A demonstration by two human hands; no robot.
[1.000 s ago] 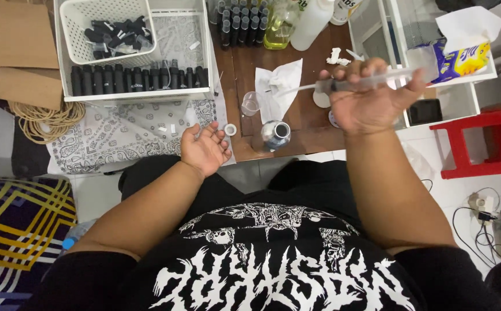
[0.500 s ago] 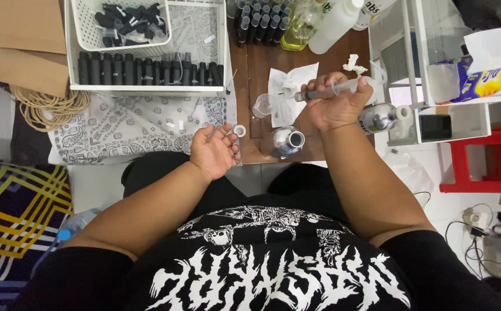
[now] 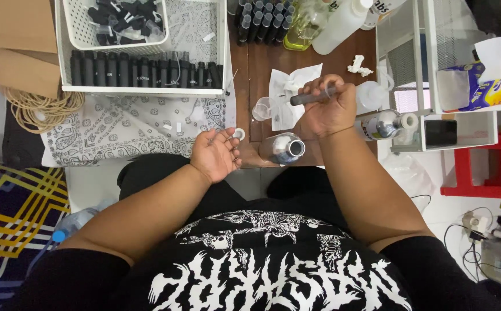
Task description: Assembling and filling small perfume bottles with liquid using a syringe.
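Right hand (image 3: 326, 112): fingers wrapped round a slim syringe-like tube (image 3: 312, 97), dark at its left end, held level above the table, up and right of the open bottle (image 3: 283, 148). Whether there is liquid in the tube cannot be told.

Left hand (image 3: 216, 155): palm up, fingers loosely curled and half open, holding nothing that shows. It rests at the table's near edge, left of the bottle. A small white cap (image 3: 239, 134) lies just beyond its fingertips, between hand and bottle.

Bottle: clear, silver-necked, mouth uncovered, near edge of the brown table (image 3: 262, 63). Fill level too hard to read.

Beyond the bottle: a small clear cup (image 3: 261, 108) on a white paper (image 3: 288, 92). Right of the bottle, a second bottle (image 3: 380, 124) lying by the white shelf.

Far up-left of the bottle: a white tray (image 3: 146, 89) with a long row of black vials (image 3: 141, 72), and a basket of black caps (image 3: 118, 20) behind. More dark vials (image 3: 262, 20) stand straight beyond the bottle, at the table's far end.

Progress, as a judgement: the bottle is open and the tube in hand, so transfer looks under way; no vial sits at the hands, and the rows seem untouched.
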